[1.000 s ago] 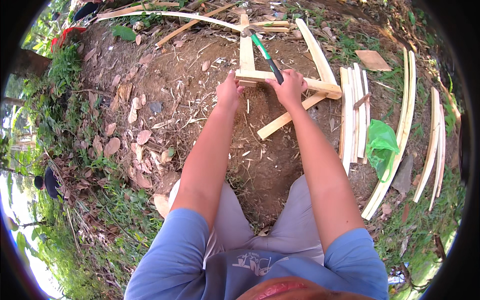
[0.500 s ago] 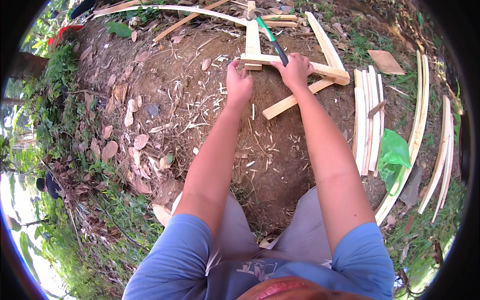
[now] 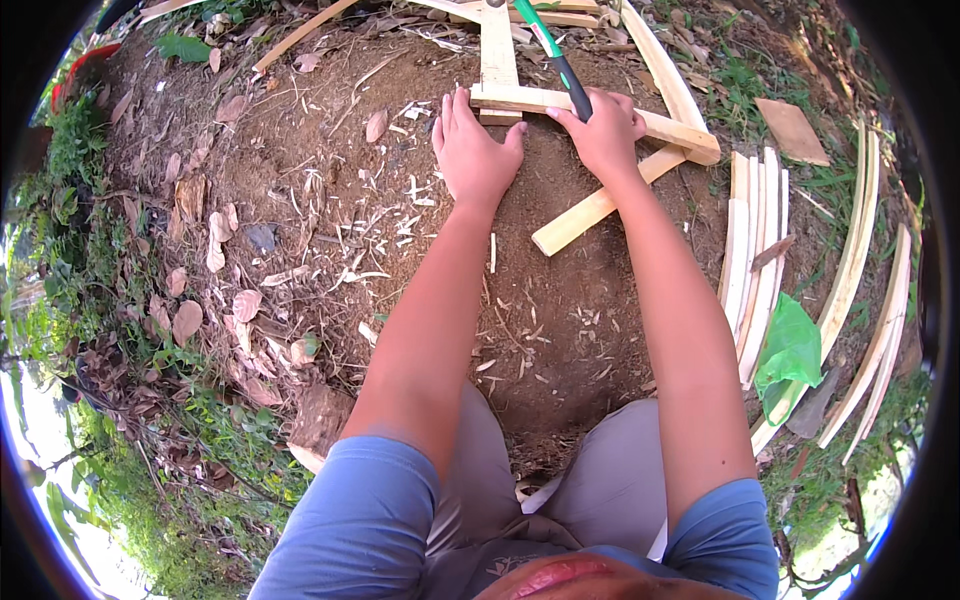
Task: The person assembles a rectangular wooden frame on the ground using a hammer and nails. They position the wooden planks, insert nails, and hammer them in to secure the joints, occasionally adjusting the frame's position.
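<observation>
A wooden strip (image 3: pixel 535 98) lies crosswise over the near end of a flat board (image 3: pixel 498 60), with a short wood end (image 3: pixel 500 117) just below the strip. My left hand (image 3: pixel 478 155) is at the strip's left end, fingers stretched and thumb apart, fingertips touching or nearly touching it. My right hand (image 3: pixel 606 135) is closed around the black grip of a hammer with a green handle (image 3: pixel 545 42), resting over the strip. The hammer's head is partly cut off at the upper edge. Under the strip's right part, a slat (image 3: pixel 585 212) runs diagonally toward me.
Another long slat (image 3: pixel 668 75) meets the strip's right end. Stacked strips (image 3: pixel 755 250) lie to the right, beside a green plastic bag (image 3: pixel 790 345) and more long strips (image 3: pixel 885 345). Wood shavings and dry leaves litter the soil; a cut log (image 3: pixel 322 420) sits near my left knee.
My left hand has gone from curled fingers to stretched ones at the strip's left end. My right hand keeps its grip on the hammer. The whole view has shifted a little.
</observation>
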`<state>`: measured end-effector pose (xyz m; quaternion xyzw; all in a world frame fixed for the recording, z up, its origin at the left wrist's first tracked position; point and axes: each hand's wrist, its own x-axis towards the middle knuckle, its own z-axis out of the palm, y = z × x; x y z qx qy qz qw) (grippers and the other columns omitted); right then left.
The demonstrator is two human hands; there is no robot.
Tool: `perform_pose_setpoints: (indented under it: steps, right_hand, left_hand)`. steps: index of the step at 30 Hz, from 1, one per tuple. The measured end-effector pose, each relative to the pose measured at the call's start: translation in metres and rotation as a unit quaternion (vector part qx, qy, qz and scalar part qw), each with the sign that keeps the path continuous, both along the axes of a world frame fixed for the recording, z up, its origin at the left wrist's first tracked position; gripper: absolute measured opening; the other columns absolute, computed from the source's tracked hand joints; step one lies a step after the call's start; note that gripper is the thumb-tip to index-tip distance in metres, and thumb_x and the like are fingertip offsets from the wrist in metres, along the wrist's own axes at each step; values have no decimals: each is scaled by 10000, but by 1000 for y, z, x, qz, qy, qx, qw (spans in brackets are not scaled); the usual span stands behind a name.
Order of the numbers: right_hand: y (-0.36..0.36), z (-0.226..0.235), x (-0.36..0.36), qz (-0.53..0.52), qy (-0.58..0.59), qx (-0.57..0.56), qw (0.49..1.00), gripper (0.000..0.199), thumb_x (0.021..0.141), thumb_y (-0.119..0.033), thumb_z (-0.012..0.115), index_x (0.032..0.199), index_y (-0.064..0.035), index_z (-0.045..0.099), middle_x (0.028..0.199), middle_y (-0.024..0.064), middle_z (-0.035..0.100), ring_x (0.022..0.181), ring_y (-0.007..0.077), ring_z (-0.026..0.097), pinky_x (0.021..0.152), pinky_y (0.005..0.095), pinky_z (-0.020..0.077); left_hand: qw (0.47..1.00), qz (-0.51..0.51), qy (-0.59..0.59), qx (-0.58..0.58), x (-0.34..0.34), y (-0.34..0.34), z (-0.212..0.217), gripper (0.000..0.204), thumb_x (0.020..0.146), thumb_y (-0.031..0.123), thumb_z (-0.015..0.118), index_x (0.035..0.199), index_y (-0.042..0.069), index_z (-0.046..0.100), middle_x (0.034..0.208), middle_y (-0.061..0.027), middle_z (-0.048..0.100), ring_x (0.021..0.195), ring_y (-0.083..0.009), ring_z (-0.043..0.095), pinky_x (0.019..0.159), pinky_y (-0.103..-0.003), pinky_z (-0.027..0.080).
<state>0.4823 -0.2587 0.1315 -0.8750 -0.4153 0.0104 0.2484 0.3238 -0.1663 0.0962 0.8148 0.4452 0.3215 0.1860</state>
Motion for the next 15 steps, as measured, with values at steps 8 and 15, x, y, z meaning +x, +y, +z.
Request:
perform_pose_setpoints:
  steps: [8,15]
  right_hand:
    - [-19,9,5,19,-7,36,999,399,890,-458,842,1074,-115,756,1146,13,746,1278,298,505,1092,565,250]
    - [-10,8,6,17,-18,43,999,372,882,-423,851,1057,-113,741,1121,7,739,1261,294,507,1081,563,262]
  left_hand:
    - [999,0,28,-24,1,5,5,809,881,506,840,1487,41,573,1514,-173,618,1504,-276,496,1265,-466,304]
    - [1000,4,1,-12,4,9,3,783,864,499,850,1437,20,616,1456,-181,662,1491,-275,516,1257,-458,312]
